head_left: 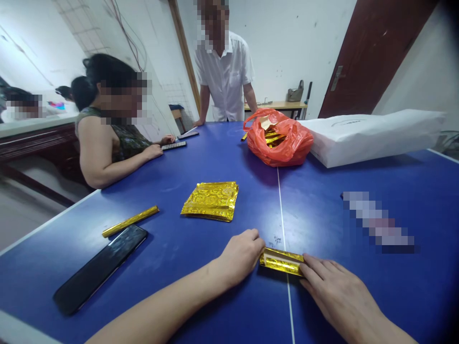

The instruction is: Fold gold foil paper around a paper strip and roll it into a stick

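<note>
On the blue desk (315,205), an orange plastic bag (287,148) sits at 1 o'clock, a flat foil stack (210,201) at 12, and one formed foil stick (129,221) at 11. A folded foil strip (281,261) lies between the left hand (240,255), fingers seemingly curled, and the right hand (339,291), whose spread fingers (315,270) touch it.

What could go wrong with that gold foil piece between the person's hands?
The thin gold foil piece between the left hand and right hand could crease or tear if pressed unevenly. The gold foil stick near the black phone looks round, so it might roll if bumped.
</note>
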A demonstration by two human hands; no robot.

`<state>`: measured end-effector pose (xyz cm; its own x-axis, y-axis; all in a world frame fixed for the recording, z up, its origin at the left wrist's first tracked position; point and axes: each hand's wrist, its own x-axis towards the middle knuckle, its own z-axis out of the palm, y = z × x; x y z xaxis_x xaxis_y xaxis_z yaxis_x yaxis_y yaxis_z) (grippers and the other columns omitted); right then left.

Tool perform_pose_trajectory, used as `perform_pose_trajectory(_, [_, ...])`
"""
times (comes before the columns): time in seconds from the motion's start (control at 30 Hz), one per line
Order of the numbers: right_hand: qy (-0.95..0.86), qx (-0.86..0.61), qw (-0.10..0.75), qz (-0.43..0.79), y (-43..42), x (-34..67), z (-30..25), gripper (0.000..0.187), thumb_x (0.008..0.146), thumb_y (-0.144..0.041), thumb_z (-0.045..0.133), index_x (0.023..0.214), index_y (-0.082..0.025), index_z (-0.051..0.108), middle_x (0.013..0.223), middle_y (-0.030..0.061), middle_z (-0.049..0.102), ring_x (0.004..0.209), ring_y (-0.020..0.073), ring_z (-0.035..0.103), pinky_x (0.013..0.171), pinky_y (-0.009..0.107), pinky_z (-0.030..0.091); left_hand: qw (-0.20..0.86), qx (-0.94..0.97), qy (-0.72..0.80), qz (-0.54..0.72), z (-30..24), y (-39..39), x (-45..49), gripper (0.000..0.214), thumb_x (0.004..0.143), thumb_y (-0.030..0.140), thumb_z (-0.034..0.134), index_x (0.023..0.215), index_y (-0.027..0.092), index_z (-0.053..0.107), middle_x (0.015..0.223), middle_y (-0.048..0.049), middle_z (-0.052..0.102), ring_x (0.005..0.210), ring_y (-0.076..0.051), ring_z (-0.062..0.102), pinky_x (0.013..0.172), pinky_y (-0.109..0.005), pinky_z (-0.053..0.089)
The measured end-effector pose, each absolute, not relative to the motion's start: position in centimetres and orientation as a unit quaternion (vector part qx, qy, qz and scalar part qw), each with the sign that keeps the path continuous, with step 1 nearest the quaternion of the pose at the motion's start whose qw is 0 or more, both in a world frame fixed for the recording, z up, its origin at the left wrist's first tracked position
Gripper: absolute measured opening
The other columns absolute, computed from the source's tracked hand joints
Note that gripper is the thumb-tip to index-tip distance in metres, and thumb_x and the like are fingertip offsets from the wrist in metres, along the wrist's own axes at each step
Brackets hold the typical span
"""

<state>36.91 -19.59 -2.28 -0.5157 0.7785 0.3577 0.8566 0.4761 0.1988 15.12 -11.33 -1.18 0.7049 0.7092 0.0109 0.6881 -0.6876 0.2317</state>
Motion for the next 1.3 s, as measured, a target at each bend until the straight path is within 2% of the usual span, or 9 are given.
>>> perform_pose_trajectory(0.4, [-0.851,-0.481,0.109,-0.180,-19.6,37.0,-2.4,0.030,0.079,-0.004,0.037,0.089,-0.015,0.063,0.093,0.0127,0.067,0.076,0.0220,0.064,0.066,0.037,0.053,0.115,0.923,0.365,0.033,-1.0,-11.4,15.0,0.019,0.085,0.011,0.036,0.094,0.017,0.052,0.092,-0.0060,0.051,0.083,-0.017,0.048,0.072,-0.028,0.042])
perform_pose_trajectory(0.57, [-0.851,-0.488,0.092,-0.171,-19.7,36.8,-2.1,0.033,0.077,-0.002,0.037,0.091,-0.015,0.063,0.095,0.0124,0.067,0.079,0.0226,0.064,0.068,0.038,0.053,0.166,0.910,0.366,0.107,0.8,-12.2,14.3,0.019,0.087,0.015,0.036,0.097,0.016,0.052,0.090,-0.0052,0.053,0.084,-0.016,0.050,0.075,-0.028,0.041])
perform_pose_trajectory(0.67, [-0.851,-0.489,0.087,-0.171,-19.8,36.8,-2.1,0.032,0.076,-0.002,0.038,0.091,-0.016,0.063,0.095,0.0122,0.067,0.078,0.0226,0.064,0.067,0.038,0.053,0.207,0.908,0.351,0.099,1.5,-12.9,14.4,0.018,0.082,0.030,0.053,0.093,0.016,0.054,0.087,-0.0034,0.055,0.081,-0.016,0.051,0.071,-0.026,0.041])
perform_pose_trajectory(0.77, [-0.851,-0.491,0.084,-0.166,-19.8,36.8,-2.1,0.029,0.076,-0.003,0.041,0.090,-0.016,0.062,0.095,0.0120,0.067,0.078,0.0229,0.064,0.067,0.038,0.054,0.223,0.913,0.335,0.066,1.2,-13.3,14.7,0.020,0.076,0.031,0.062,0.090,0.017,0.057,0.087,-0.0029,0.056,0.080,-0.016,0.052,0.070,-0.026,0.042])
perform_pose_trajectory(0.9, [-0.854,-0.494,0.086,-0.138,-19.7,37.1,-1.9,0.024,0.076,-0.006,0.042,0.088,-0.015,0.061,0.097,0.0129,0.067,0.079,0.0232,0.065,0.067,0.037,0.055,0.222,0.917,0.328,0.054,0.1,-13.4,14.9,0.005,0.080,0.020,0.055,0.082,0.017,0.058,0.086,-0.0028,0.056,0.080,-0.015,0.052,0.071,-0.024,0.041])
perform_pose_trajectory(1.13, [-0.865,-0.488,0.109,-0.035,-19.5,38.4,-1.3,0.027,0.076,-0.006,0.038,0.083,-0.018,0.062,0.104,0.0102,0.066,0.079,0.0211,0.066,0.064,0.032,0.057,0.228,0.914,0.331,0.050,-0.2,-13.4,14.7,0.006,0.080,0.018,0.052,0.080,0.018,0.058,0.083,-0.0022,0.055,0.077,-0.015,0.053,0.070,-0.024,0.041])
perform_pose_trajectory(1.3, [-0.862,-0.497,0.101,-0.001,-19.6,38.6,-1.1,0.031,0.078,-0.006,0.036,0.086,-0.019,0.063,0.108,0.0093,0.064,0.083,0.0201,0.066,0.067,0.031,0.056,0.223,0.909,0.349,0.042,0.1,-13.4,14.7,0.005,0.079,0.018,0.053,0.083,0.017,0.056,0.082,-0.0022,0.055,0.075,-0.015,0.053,0.067,-0.025,0.041])
